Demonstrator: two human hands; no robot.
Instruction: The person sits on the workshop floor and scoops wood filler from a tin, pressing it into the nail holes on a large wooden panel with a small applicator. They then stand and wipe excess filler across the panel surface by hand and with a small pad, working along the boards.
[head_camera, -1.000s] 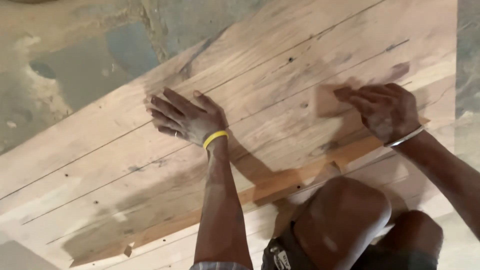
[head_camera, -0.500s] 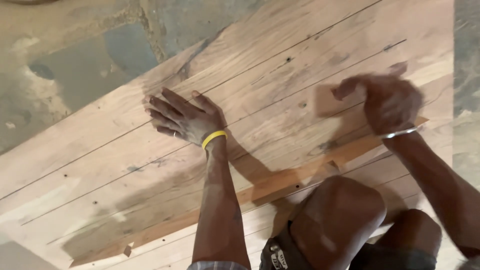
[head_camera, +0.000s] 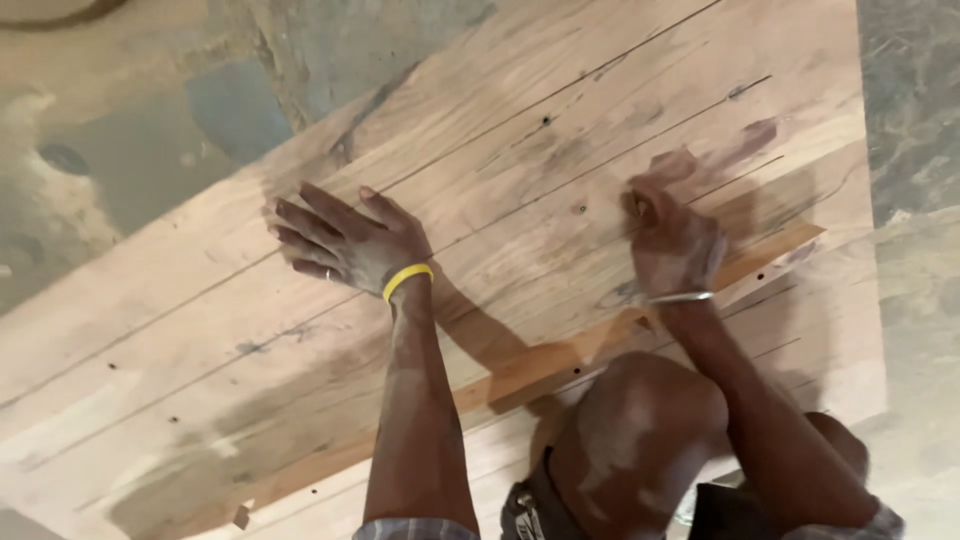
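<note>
Two hands on wooden panel (head_camera: 520, 200), left hand (head_camera: 345, 245) flat, right hand (head_camera: 675, 240) fisted

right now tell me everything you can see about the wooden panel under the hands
The wooden panel is a large flat slab of pale, reddish-brown planks joined edge to edge, with thin seam lines, small dark holes and dusty patches. It lies flat on a concrete floor. The left hand is spread flat on it; the right hand, blurred, presses on its surface. A raised batten crosses it.
</note>
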